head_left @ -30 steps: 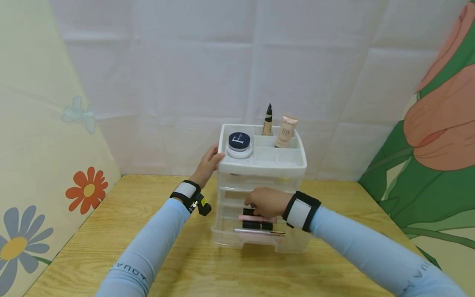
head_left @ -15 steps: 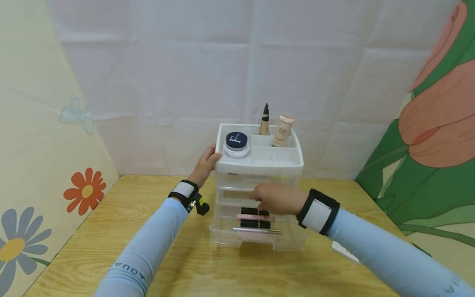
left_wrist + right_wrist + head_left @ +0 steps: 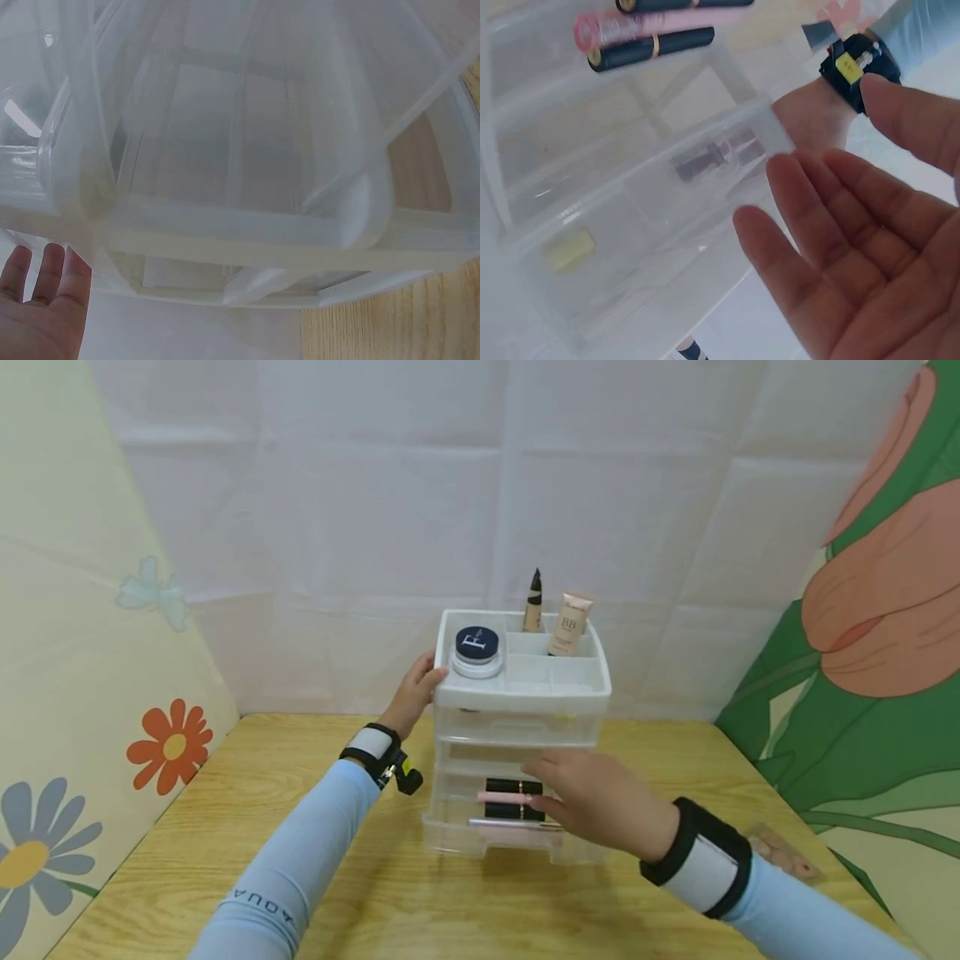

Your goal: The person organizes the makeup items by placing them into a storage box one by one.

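A white, clear-sided drawer organizer (image 3: pixel 521 702) stands on the table, its lowest drawer (image 3: pixel 453 842) pulled out. In that drawer lie a pink tube (image 3: pixel 501 797), black tubes with gold bands (image 3: pixel 504 811) and a slim silvery pen (image 3: pixel 504 822). My left hand (image 3: pixel 411 697) rests against the organizer's upper left side; in the left wrist view its fingers (image 3: pixel 51 277) are extended along the frame. My right hand (image 3: pixel 600 797), with nothing in it, hovers over the right part of the drawer. Its fingers spread apart in the right wrist view.
On the organizer's top tray sit round compacts (image 3: pixel 477 647), a BB cream tube (image 3: pixel 570 625) and a black-tipped beige tube (image 3: pixel 533 603). A flat beige item with round brown spots (image 3: pixel 783 853) lies on the table (image 3: pixel 337 877), partly behind the right forearm. A white cloth backdrop hangs behind.
My right hand has pulled back from the tubes in the drawer, rightward and toward me, its fingers loosening. The left hand stays on the organizer.
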Motion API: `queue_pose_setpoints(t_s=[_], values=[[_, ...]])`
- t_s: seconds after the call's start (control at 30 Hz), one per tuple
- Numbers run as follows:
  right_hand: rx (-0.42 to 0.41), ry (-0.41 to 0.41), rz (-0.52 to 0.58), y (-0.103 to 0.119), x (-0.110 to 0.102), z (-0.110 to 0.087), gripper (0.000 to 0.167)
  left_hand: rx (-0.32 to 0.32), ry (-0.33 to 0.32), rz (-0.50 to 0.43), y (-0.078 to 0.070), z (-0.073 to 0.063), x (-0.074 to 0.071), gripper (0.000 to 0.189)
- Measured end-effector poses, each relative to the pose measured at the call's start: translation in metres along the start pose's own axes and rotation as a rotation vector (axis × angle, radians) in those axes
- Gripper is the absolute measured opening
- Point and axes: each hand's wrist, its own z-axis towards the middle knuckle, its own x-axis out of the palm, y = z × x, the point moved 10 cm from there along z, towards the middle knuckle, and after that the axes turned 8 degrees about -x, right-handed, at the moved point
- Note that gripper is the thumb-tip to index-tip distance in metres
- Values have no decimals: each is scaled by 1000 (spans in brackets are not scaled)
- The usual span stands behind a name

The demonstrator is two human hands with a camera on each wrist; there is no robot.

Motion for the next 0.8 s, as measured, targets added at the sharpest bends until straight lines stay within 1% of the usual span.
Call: queue_pose_setpoints(t_s=[0.1,0.23,0.37,0.47,0.57,0.6,0.7,0.77,0.8], values=[[-34,-75,-56,12,-2,-10,39,-1,-2,4,1,0,0,59],[-25,-150,-106,22,-1,-19,44,4,5,3,0,-1,1,59],[-30,-235,-112,32,0,-26,49,5,4,-1,-1,-1,1,59],[-36,-278,-117,39,5,-30,50,6,0,-7,-2,-1,1,59],[-34,-317,-113,45,11,-34,45,10,1,-18,-2,-1,1,59],[-37,-327,-118,46,13,-35,36,12,2,-21,-3,-1,1,58],[-64,-377,-142,49,20,-38,27,10,3,-28,-2,-1,1,58],[-77,-401,-171,52,25,-40,19,5,2,-30,-1,-1,1,57],[-85,-413,-187,53,26,-41,21,3,2,-33,-1,-1,1,57]])
